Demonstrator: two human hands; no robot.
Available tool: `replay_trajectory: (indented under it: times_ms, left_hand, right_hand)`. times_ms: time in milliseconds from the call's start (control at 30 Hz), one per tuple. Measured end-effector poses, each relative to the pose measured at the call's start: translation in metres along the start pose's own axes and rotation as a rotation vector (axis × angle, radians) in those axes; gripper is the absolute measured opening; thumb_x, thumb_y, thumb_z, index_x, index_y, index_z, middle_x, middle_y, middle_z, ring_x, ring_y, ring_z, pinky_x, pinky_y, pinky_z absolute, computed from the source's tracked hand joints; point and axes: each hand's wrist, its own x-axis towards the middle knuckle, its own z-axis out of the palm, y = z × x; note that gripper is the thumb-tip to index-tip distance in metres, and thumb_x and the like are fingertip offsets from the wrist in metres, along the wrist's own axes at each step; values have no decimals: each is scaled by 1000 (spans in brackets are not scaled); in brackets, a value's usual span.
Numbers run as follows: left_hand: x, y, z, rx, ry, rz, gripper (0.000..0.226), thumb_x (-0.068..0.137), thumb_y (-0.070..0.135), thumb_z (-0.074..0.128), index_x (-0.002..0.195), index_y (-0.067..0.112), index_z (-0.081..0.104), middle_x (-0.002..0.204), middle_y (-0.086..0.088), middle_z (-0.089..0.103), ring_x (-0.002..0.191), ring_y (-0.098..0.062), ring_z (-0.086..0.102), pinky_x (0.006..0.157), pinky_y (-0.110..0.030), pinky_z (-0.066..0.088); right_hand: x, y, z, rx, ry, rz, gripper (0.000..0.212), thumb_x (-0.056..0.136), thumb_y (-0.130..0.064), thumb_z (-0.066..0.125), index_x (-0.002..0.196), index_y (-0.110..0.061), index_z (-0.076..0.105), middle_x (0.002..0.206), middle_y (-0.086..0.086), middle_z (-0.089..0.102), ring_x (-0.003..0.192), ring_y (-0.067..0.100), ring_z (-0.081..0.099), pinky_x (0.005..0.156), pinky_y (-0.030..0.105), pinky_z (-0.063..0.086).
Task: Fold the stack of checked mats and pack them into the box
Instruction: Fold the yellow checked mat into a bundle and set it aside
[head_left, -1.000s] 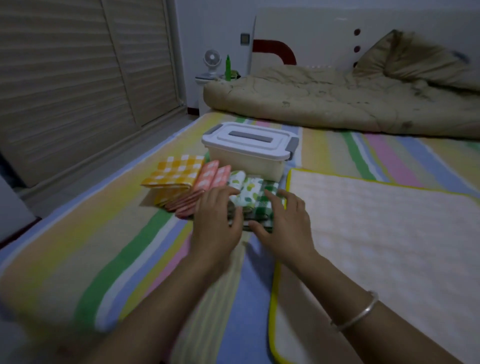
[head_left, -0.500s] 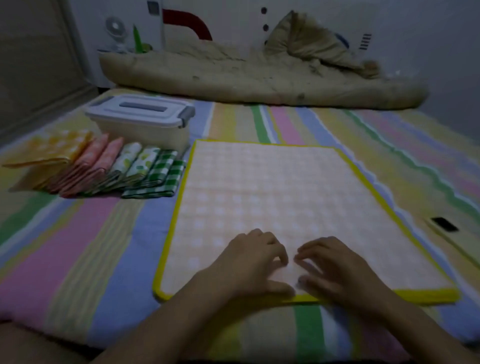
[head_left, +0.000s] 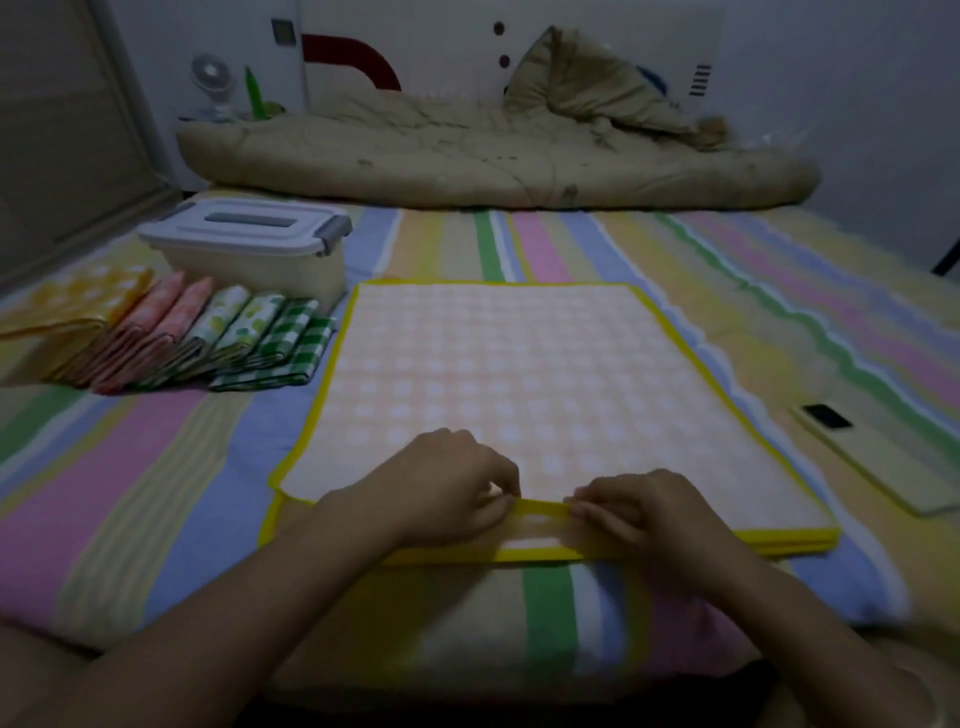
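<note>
The stack of checked mats (head_left: 519, 374) is lying flat on the striped bedspread (head_left: 156, 467). My left hand (head_left: 447, 483) and right hand (head_left: 644, 514) are both pinching its top mat's near yellow edge. Folded mats (head_left: 208, 338) are sitting beside the lidded box (head_left: 249, 260).

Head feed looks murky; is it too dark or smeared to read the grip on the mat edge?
Head view: dim, flat light, no glare. Head view: left hand and right hand slightly soft, yet both plainly pinch the yellow border of the peach checked mat. Head view: edges bow and smear, blurring the row of folded checked mats.
</note>
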Motion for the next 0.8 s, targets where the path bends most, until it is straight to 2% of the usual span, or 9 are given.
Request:
replay_trajectory:
  times_ms: [167,267,333,400,500,567,667,733,800]
  left_hand:
    - [5,0,-13,-58,15,-37,15,101,30,45,104,28,60,90,2,69,77,-19,54,64,-31,33]
    - [6,-8,-28,-98,17,-56,13,100,30,49,100,29,62,86,5,71,65,-9,45,65,-31,40]
    - [8,-17,-40,-45,32,-67,14,100,35,49,101,31,63,88,7,71,66,-7,49,67,-30,44]
    - [13,-26,-47,101,85,-84,17,99,41,47,103,32,62,91,7,69,77,-14,57,65,-30,40]
    - [27,-35,-41,225,146,-114,19,99,42,45,106,32,59,97,2,68,89,-25,61,65,-30,36]
    - [40,-39,-33,257,132,-147,21,100,42,43,109,32,59,102,-1,66,93,-28,60,66,-30,33]
    - [57,-52,-22,298,180,-187,25,100,40,41,110,27,61,102,-3,67,94,-30,61,65,-30,31]
    - [67,-63,-12,299,198,-208,26,100,37,41,109,24,62,100,-3,68,91,-29,61,63,-30,31]
    - [75,-73,-1,233,208,-237,25,100,37,43,106,24,63,99,-1,69,90,-27,62,63,-30,32]
  right_hand:
    - [8,-9,-11,-117,156,-56,35,86,-57,39,83,-34,65,57,-9,65,53,16,62,48,29,45]
    - [22,-17,-26,-210,212,-158,34,87,-55,43,80,-33,68,52,-9,63,47,16,60,44,24,40]
    - [34,-20,-34,-335,250,-241,35,88,-53,44,79,-31,69,47,-3,58,45,22,59,41,24,39]
    - [47,-22,-39,-417,295,-282,33,91,-50,46,82,-29,69,53,-3,61,50,23,62,42,27,43]
    - [66,-19,-36,-446,392,-294,25,94,-40,54,92,-23,71,72,-4,66,69,23,63,62,34,50]
    - [77,-11,-28,-416,399,-245,28,95,-39,51,98,-19,72,83,-3,67,80,24,62,80,36,47]
    - [81,5,-17,-423,360,-132,35,95,-42,44,101,-22,72,100,-2,69,98,24,63,106,45,38]
    - [78,11,-12,-433,315,-70,40,96,-45,39,106,-25,72,111,-3,69,110,24,61,112,52,29]
    - [77,13,-9,-407,156,22,59,96,-61,22,121,-30,67,128,-3,63,127,25,52,116,57,17]
